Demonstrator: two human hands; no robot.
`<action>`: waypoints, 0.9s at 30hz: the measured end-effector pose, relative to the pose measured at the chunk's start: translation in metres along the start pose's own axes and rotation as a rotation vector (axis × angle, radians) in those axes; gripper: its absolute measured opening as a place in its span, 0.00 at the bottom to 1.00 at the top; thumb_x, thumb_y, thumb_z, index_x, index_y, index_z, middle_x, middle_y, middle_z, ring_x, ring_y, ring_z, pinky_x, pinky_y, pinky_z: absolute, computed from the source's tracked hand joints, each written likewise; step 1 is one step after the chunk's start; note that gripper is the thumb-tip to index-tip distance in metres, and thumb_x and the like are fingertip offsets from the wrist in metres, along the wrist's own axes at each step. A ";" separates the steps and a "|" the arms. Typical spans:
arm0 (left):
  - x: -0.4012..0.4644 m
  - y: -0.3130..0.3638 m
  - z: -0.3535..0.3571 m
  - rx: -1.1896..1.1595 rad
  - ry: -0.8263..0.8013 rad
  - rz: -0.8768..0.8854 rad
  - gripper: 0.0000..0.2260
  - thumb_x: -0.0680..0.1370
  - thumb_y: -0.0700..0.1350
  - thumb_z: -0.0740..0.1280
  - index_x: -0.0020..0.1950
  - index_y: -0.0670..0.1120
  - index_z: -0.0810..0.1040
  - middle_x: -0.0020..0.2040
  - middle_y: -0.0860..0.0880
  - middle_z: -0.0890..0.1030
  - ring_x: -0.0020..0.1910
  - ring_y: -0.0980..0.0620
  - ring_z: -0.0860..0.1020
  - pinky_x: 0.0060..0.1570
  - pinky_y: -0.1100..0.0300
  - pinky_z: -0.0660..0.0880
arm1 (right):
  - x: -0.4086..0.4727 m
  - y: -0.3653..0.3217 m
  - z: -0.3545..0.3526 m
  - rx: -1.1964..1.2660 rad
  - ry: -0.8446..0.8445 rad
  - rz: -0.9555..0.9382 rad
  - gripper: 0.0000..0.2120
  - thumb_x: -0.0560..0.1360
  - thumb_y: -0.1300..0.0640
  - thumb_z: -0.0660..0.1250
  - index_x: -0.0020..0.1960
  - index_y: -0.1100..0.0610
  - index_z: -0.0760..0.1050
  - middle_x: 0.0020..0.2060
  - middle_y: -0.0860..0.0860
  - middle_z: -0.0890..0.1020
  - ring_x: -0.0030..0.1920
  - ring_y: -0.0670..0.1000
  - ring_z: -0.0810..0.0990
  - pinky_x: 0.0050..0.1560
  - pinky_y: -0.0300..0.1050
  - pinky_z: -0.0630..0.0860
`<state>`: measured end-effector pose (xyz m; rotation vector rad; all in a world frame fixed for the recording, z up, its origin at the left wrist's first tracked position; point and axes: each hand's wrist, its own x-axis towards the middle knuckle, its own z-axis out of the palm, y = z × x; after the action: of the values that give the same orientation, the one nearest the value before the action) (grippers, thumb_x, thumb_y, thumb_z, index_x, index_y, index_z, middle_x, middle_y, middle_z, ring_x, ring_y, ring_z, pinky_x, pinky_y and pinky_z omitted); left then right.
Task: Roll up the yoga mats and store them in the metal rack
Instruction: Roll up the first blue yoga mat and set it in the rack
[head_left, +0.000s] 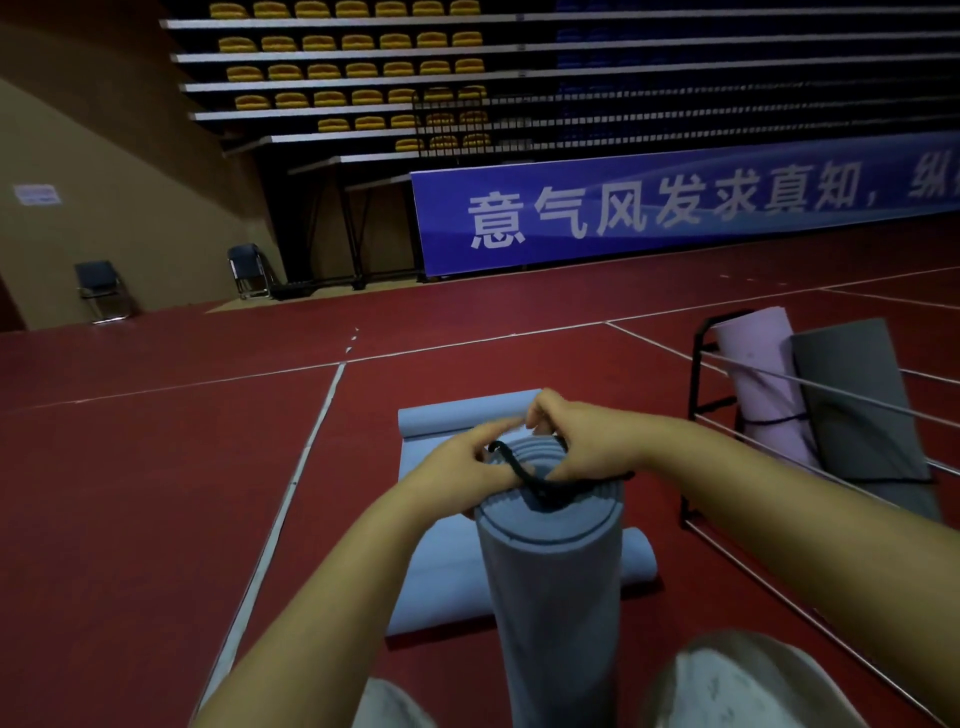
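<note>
At the far left of the frame, two folding chairs (101, 291) are standing by the wall. In the lower centre, the left hand (462, 465) is pinching a black strap (519, 470) at the top of a rolled blue mat (550, 582), standing upright between the knees. The right hand (582, 447) is curling its fingers on the same strap. Behind, another blue mat (447, 571) is lying flat. At right, the metal rack (698, 364) is holding a pink mat (758, 374) and a grey mat (857, 400).
</note>
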<state>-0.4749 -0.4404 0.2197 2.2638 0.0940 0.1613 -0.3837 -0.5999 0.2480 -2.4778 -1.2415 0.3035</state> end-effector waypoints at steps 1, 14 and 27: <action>0.001 -0.001 0.002 -0.018 0.016 -0.009 0.19 0.75 0.51 0.70 0.65 0.63 0.72 0.45 0.48 0.80 0.39 0.50 0.80 0.33 0.56 0.77 | 0.004 0.001 0.002 -0.001 0.026 0.007 0.23 0.71 0.55 0.72 0.60 0.51 0.62 0.50 0.50 0.76 0.48 0.52 0.78 0.45 0.45 0.77; -0.006 -0.091 0.067 0.029 0.502 0.045 0.13 0.77 0.47 0.67 0.32 0.52 0.72 0.40 0.53 0.73 0.41 0.59 0.73 0.42 0.61 0.67 | 0.019 0.051 -0.009 0.230 0.195 0.285 0.17 0.74 0.53 0.70 0.62 0.55 0.75 0.58 0.54 0.78 0.55 0.53 0.76 0.56 0.46 0.73; -0.036 -0.013 0.098 0.146 0.533 0.466 0.11 0.71 0.51 0.64 0.39 0.43 0.73 0.41 0.52 0.69 0.41 0.54 0.70 0.40 0.56 0.71 | 0.054 0.018 -0.020 -0.180 -0.072 0.451 0.32 0.76 0.44 0.65 0.71 0.63 0.62 0.63 0.63 0.72 0.52 0.65 0.79 0.46 0.58 0.80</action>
<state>-0.4961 -0.5111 0.1442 2.2965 -0.1490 1.0305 -0.3318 -0.5702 0.2573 -2.9127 -0.7470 0.4116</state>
